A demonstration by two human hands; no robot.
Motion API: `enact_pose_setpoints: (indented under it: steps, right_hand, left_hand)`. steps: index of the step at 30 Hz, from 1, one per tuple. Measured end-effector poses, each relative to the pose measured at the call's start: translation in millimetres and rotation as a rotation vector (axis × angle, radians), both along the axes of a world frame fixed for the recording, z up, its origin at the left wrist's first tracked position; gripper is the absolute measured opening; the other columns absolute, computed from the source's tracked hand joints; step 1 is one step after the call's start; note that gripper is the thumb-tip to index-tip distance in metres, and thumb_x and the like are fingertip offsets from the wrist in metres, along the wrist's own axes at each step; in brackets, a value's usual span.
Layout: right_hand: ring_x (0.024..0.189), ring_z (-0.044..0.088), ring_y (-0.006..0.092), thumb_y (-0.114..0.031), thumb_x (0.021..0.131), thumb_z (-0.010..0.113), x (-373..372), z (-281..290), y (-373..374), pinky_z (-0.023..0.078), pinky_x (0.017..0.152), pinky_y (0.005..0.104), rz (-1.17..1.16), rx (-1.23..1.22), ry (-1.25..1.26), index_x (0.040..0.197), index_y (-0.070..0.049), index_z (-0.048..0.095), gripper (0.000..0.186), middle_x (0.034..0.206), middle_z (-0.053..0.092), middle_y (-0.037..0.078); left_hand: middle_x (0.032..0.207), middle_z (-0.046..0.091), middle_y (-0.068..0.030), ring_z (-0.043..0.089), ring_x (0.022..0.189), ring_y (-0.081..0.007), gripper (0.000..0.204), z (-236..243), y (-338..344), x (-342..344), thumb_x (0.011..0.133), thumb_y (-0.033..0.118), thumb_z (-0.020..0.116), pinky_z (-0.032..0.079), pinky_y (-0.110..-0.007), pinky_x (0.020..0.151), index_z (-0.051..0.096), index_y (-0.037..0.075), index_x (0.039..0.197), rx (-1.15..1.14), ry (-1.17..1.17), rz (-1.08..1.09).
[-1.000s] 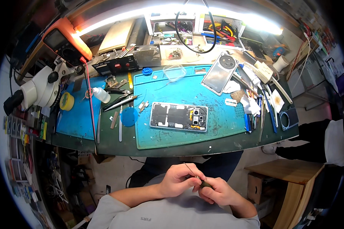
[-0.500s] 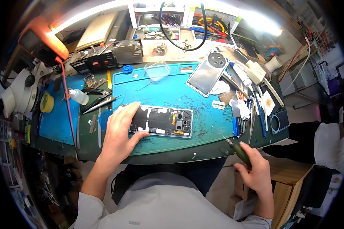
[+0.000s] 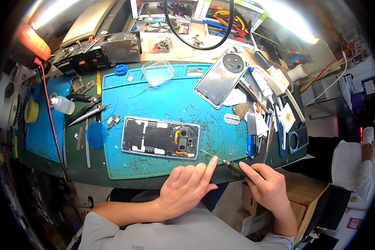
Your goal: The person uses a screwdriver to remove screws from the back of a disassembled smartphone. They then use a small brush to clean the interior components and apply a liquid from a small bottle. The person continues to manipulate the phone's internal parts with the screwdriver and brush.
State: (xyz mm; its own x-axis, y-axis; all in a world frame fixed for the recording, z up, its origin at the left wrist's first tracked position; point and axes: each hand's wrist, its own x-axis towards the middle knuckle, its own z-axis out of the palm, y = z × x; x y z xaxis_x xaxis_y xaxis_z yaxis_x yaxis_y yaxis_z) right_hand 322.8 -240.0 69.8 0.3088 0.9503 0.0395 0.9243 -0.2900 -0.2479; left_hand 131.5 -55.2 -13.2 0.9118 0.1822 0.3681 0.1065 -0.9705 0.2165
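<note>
On the blue mat (image 3: 154, 104) lies a phone (image 3: 154, 135) without its back cover, its dark inside and camera block facing up. My right hand (image 3: 264, 181) is closed round the dark green handle of a thin-shafted tool, which looks like a screwdriver (image 3: 235, 166). The tip of its metal shaft points at the phone's lower right corner, just beside the frame. My left hand (image 3: 187, 185) is below the phone, holding nothing, index finger stretched toward the shaft. That fingertip overlaps the shaft; whether it touches, I cannot tell.
A silver phone back cover (image 3: 221, 81) with a round camera ring lies at the mat's upper right. Beside it are a razor blade (image 3: 231, 119), tweezers and several pens. Clear plastic box (image 3: 158, 73), pliers (image 3: 81, 98) and white bottle (image 3: 62, 105) stand left and behind.
My left hand has let go of the phone and moved right, toward the tool. My right hand has brought the tool leftward to the phone's corner. The view has shifted.
</note>
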Motion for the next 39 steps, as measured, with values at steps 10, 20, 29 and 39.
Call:
enact_pose_setpoints:
  steps: [10, 20, 29, 39]
  right_hand:
    - [0.074, 0.066, 0.0191, 0.0, 0.076, 0.077, 8, -4, 3, 0.054, 0.061, 0.032, 0.069, 0.049, -0.073, 0.136, -0.021, 0.076, 0.064, 0.1, 0.068, 0.004]
    - [0.075, 0.066, 0.0193, -0.002, 0.077, 0.075, 13, -5, 8, 0.054, 0.061, 0.0323, 0.099, 0.029, -0.062, 0.138, -0.022, 0.075, 0.064, 0.102, 0.068, 0.004]
    - [0.074, 0.065, 0.0193, -0.002, 0.077, 0.075, 17, -3, 9, 0.054, 0.061, 0.0323, 0.111, 0.015, -0.053, 0.139, -0.022, 0.074, 0.065, 0.102, 0.068, 0.004]
    - [0.073, 0.063, 0.0182, -0.003, 0.078, 0.074, 20, -6, 11, 0.053, 0.061, 0.0319, 0.124, 0.009, -0.039, 0.136, -0.022, 0.076, 0.062, 0.104, 0.071, 0.002]
  left_hand:
    - [0.124, 0.058, -0.0025, 0.054, 0.097, -0.0161, 0.069, -4, -1, 3, 0.086, 0.042, 0.081, 0.042, -0.033, 0.085, 0.068, 0.011, 0.146, -0.002, -0.078, 0.043]
    - [0.142, 0.062, -0.0028, 0.054, 0.098, -0.0134, 0.062, -1, -2, 5, 0.094, 0.043, 0.073, 0.043, -0.03, 0.09, 0.066, 0.012, 0.147, -0.011, -0.019, 0.09]
    - [0.141, 0.065, -0.0054, 0.056, 0.095, -0.0144, 0.067, 0, 0, 7, 0.085, 0.041, 0.08, 0.044, -0.03, 0.085, 0.069, 0.01, 0.143, -0.032, -0.052, 0.085]
    - [0.139, 0.066, -0.0059, 0.056, 0.093, -0.0148, 0.065, 1, 1, 7, 0.084, 0.039, 0.081, 0.044, -0.03, 0.084, 0.069, 0.01, 0.141, -0.045, -0.051, 0.082]
